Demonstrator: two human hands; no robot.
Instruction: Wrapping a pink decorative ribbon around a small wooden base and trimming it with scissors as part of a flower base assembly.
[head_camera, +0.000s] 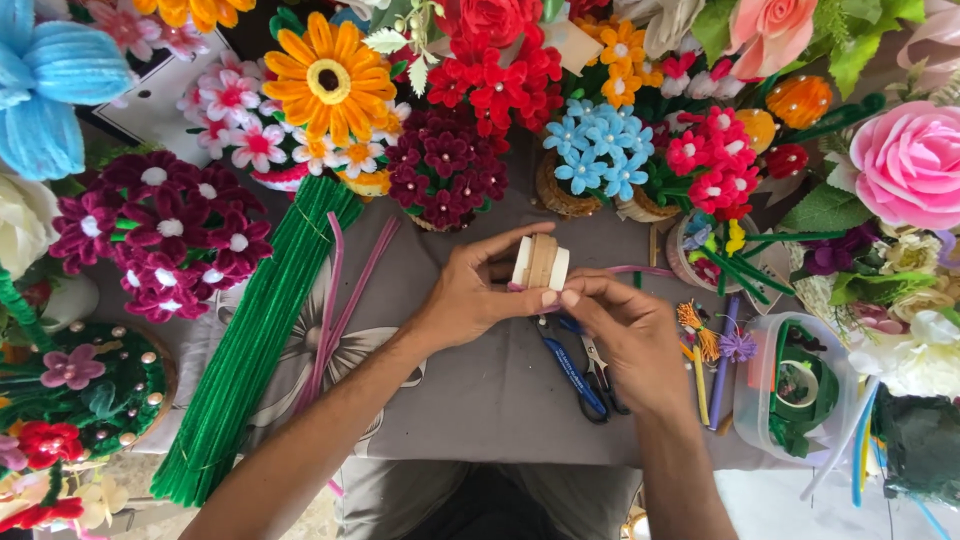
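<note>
Blue-handled scissors (580, 378) flat on the grey cloth (480, 390), just under the right wrist. Left hand (470, 295) and right hand (625, 325) meeting above the cloth's centre, both closed on a small white-and-tan spool (540, 263): left fingers around its side, right fingertips (565, 297) pinching its lower edge. Bundle of green pipe cleaners (255, 340) lying at left, clear plastic tub (790, 385) at right. Pipe-cleaner flower bouquets, among them an orange daisy (328, 78), ranged along the far edge.
</note>
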